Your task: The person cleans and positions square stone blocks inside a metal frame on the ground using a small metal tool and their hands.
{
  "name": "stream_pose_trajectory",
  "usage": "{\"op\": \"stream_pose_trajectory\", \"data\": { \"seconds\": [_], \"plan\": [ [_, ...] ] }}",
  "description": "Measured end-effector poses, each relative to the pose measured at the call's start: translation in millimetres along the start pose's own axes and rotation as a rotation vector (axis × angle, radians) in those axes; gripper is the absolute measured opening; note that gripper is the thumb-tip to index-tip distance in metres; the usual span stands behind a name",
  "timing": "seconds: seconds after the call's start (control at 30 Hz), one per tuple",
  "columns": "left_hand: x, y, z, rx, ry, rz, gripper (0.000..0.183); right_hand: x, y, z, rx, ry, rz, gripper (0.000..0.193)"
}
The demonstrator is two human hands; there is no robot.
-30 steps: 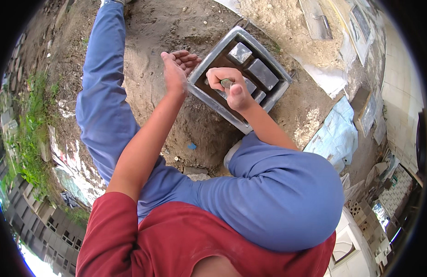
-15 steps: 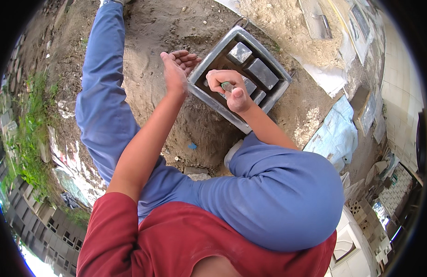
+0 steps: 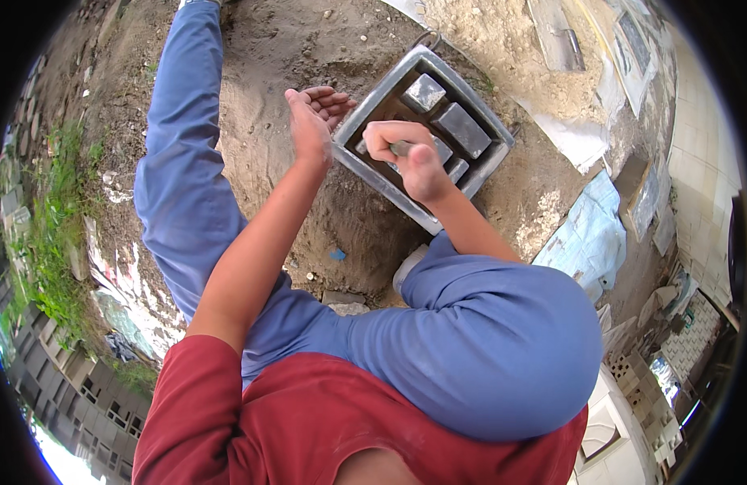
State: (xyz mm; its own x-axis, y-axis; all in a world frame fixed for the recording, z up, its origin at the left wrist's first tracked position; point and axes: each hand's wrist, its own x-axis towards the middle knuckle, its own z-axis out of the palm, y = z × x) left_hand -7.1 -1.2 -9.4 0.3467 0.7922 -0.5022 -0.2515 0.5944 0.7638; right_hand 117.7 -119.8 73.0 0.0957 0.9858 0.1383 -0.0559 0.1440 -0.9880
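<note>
A grey square mould (image 3: 384, 187) lies turned on the dirt in front of me, with several raised rectangular blocks (image 3: 462, 129) inside its rim. Over the near part of it, my right hand (image 3: 422, 171) is closed around a small tool (image 3: 401, 148). Only a short greyish end of that tool shows between the fingers, so its kind is unclear. My left hand (image 3: 313, 129) is beside the mould's left corner, palm turned toward it, fingers extended and slightly curved. It holds nothing; whether its fingertips touch the rim I cannot tell.
My left leg (image 3: 183, 145) stretches forward on the left; my bent right knee (image 3: 503, 347) is near the mould. Pale sand (image 3: 503, 48) and a light blue sheet (image 3: 588, 230) lie to the right. Grass (image 3: 54, 242) grows at far left, and a stone (image 3: 345, 305) lies between my legs.
My right hand has turned slightly, and the end of the tool shows at a different angle. The left hand keeps its pose beside the mould. The whole view has shifted a little.
</note>
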Motion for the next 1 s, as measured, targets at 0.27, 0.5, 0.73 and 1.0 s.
{"op": "stream_pose_trajectory", "data": {
  "seconds": [0.27, 0.5, 0.73, 1.0],
  "plan": [
    [3, -1, -1, -0.002, 0.001, 0.008, 0.077, -1, 0, -10, 0.041, -0.030, 0.056, 0.082],
    [3, -4, -2, -0.031, 0.030, 0.002, 0.075, 2, -10, -10, 0.087, -0.004, 0.042, 0.085],
    [1, -1, -9, -0.001, 0.015, -0.014, 0.075, 5, -15, -6, 0.045, 0.034, 0.055, 0.087],
    [2, 0, -4, -0.003, -0.003, -0.017, 0.076, 5, -12, -9, 0.041, 0.039, 0.045, 0.087]
  ]
}}
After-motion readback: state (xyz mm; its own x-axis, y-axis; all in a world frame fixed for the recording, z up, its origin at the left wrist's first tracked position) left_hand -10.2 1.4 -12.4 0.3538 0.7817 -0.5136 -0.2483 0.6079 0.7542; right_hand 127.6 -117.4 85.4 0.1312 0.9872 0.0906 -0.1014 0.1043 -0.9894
